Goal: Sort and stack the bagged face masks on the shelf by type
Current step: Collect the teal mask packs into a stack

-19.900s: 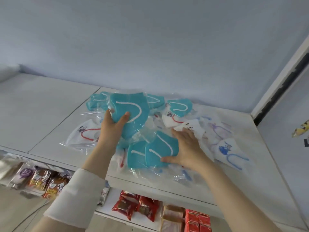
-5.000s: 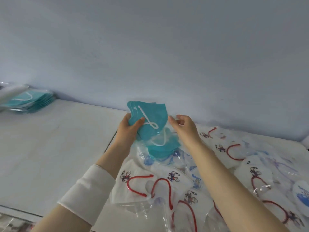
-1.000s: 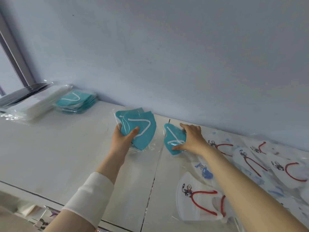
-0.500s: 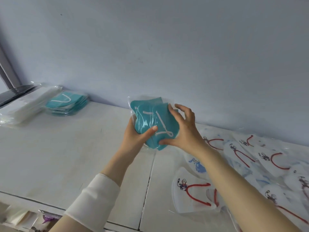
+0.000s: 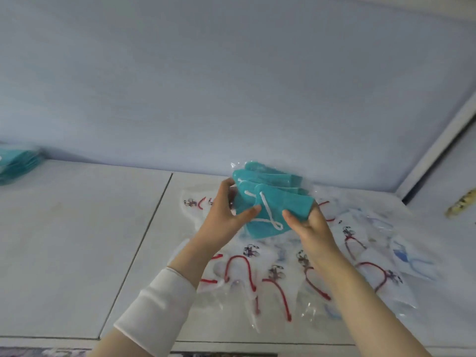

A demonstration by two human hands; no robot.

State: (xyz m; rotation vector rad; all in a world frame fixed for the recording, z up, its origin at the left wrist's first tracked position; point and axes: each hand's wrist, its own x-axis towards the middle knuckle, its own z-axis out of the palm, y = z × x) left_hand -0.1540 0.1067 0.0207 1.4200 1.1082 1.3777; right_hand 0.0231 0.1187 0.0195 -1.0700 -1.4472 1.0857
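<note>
Both hands hold a small bundle of teal bagged masks [image 5: 273,202] with white ear loops, lifted above the white shelf [image 5: 77,240]. My left hand [image 5: 224,217] grips the bundle's left side, thumb on the front. My right hand [image 5: 309,225] grips its lower right corner. Under them, white bagged masks with red loops [image 5: 257,274] lie scattered on the shelf. A white mask with blue loops [image 5: 409,258] lies at the right. A stack of teal masks [image 5: 15,163] rests at the far left by the wall.
The pale wall [image 5: 231,86] rises right behind the shelf. A white post [image 5: 438,140] closes the shelf at the right. A seam [image 5: 144,240] splits the shelf top into panels. The shelf's front edge [image 5: 231,343] runs near the bottom.
The view has swung right, so the teal stack now sits at the left edge. My right hand has shifted from the bundle's front to its lower right corner. Both hands keep holding the teal masks.
</note>
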